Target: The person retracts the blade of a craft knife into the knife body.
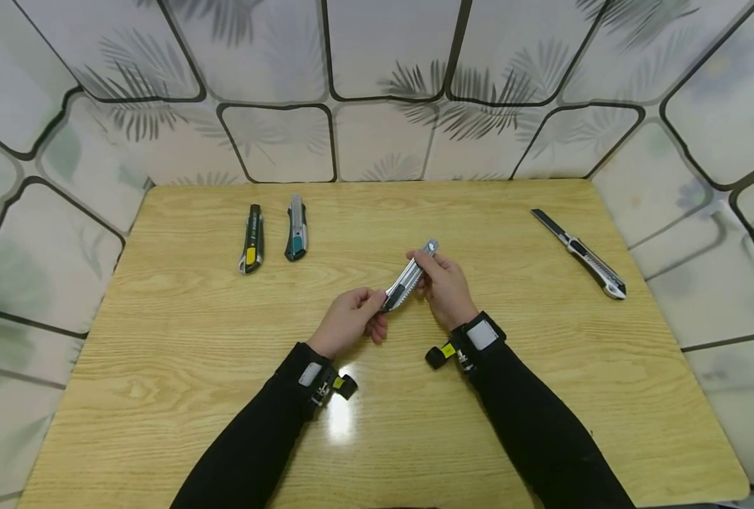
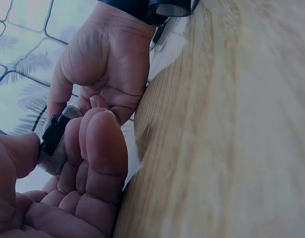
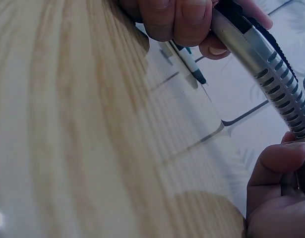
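A silver utility knife (image 1: 405,284) with a black slider is held slantwise above the table between both hands. My left hand (image 1: 351,322) pinches its lower end with thumb and fingers, and my right hand (image 1: 445,288) grips it near the upper end. In the right wrist view the slotted metal body of the silver utility knife (image 3: 276,82) spans from one hand to the other. The left wrist view shows its black part (image 2: 54,134) beside the left thumb. No bare blade can be made out on it.
On the wooden table (image 1: 192,396), a black utility knife with a yellow slider (image 1: 251,239) and a grey-and-teal one (image 1: 297,230) lie at the back left. A silver-and-black knife with its dark blade out (image 1: 579,254) lies at the right. Patterned panels (image 1: 383,141) border the table.
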{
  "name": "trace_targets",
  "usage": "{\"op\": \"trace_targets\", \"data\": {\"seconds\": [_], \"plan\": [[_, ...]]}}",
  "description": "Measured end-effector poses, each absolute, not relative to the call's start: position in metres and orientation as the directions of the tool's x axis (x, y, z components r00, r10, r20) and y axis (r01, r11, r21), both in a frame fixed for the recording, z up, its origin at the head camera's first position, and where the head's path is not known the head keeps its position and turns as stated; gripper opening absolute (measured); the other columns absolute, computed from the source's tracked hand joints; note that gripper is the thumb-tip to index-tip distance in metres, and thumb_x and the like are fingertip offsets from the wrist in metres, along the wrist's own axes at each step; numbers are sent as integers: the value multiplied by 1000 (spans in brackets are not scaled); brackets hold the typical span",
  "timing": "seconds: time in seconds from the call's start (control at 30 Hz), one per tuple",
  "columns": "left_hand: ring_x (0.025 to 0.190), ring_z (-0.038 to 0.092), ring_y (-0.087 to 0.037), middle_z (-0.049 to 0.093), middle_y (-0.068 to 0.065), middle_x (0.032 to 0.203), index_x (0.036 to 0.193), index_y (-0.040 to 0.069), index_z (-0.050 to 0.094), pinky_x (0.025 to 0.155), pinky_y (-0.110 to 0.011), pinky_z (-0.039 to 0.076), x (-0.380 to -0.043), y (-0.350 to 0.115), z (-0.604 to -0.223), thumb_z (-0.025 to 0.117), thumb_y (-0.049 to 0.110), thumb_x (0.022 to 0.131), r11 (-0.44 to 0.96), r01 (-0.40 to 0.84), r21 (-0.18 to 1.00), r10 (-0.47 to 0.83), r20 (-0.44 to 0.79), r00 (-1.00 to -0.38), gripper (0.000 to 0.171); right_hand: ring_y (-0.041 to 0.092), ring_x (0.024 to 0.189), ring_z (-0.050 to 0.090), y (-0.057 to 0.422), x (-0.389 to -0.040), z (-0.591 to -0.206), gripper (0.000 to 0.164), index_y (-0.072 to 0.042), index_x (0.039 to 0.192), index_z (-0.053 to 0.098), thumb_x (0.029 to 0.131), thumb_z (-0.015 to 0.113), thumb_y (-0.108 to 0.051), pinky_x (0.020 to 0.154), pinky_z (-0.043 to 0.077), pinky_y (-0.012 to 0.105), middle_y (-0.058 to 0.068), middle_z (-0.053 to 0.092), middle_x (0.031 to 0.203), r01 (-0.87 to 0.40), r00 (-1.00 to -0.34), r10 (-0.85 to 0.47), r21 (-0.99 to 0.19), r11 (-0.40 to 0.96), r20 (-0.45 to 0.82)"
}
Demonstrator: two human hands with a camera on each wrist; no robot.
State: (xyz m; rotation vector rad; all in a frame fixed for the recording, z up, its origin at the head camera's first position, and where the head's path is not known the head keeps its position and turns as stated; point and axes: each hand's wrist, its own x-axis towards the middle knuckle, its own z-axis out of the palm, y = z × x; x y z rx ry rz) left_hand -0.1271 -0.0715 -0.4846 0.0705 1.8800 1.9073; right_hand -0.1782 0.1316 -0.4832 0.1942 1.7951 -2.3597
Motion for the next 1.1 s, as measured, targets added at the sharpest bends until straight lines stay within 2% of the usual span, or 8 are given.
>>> {"op": "trace_targets", "data": {"seconds": [0.2,0.27,0.37,0.53,0.63,0.73,0.83,1.1], "plan": [[65,70,-22,70,-15,83,106,-1,64,61,-38,61,-125,-71,-483,60,37,106,76,-265,961,315,-276,-908,38,7,64,49,131,-178,-486,54,15,126,61,103,66,-34,54,42,20,-2,56,77,217,-976,-75,-941,-260,-205],[63,68,-20,70,-13,81,109,1,65,59,-34,58,-123,-70,-480,66,40,102,171,-207,963,260,-247,-933,40,8,63,49,131,-178,-486,55,15,127,61,103,67,-34,54,42,20,-2,56,76,216,-976,-79,-941,-261,-202],[64,64,-18,69,-9,84,113,2,68,59,-31,53,-119,-66,-475,73,44,96,376,-65,924,172,-139,-975,46,8,62,49,130,-177,-486,53,15,125,62,102,68,-32,53,43,20,-1,57,76,211,-977,-78,-939,-271,-197],[85,62,-23,66,-14,108,124,-2,67,71,-38,54,-113,-58,-463,78,47,92,689,144,710,119,85,-989,60,8,60,50,126,-174,-485,51,17,123,61,102,69,-28,53,44,20,-2,61,74,189,-981,-92,-938,-289,-169],[92,63,-27,65,-17,110,122,-3,68,76,-40,55,-110,-52,-457,76,50,92,821,229,524,145,197,-970,61,8,61,52,123,-172,-485,51,19,125,60,103,68,-26,54,44,20,-1,62,75,176,-982,-113,-943,-281,-149],[86,63,-29,66,-15,99,112,-3,69,71,-40,54,-110,-45,-452,77,48,92,880,295,372,193,288,-938,54,9,63,53,121,-170,-484,50,18,125,61,103,68,-25,55,45,20,-1,62,75,165,-982,-129,-949,-268,-135],[77,62,-28,65,-13,87,100,-2,70,65,-40,52,-110,-38,-449,78,43,92,899,321,297,220,328,-919,47,9,64,54,119,-168,-485,49,17,125,62,102,68,-26,56,47,20,0,62,76,160,-982,-135,-954,-253,-129],[71,61,-26,65,-11,81,95,0,71,59,-38,50,-113,-32,-447,77,40,94,908,302,291,198,336,-921,41,9,66,54,118,-167,-486,51,15,125,63,102,68,-30,58,48,20,1,61,79,149,-984,-128,-967,-209,-124]]}}
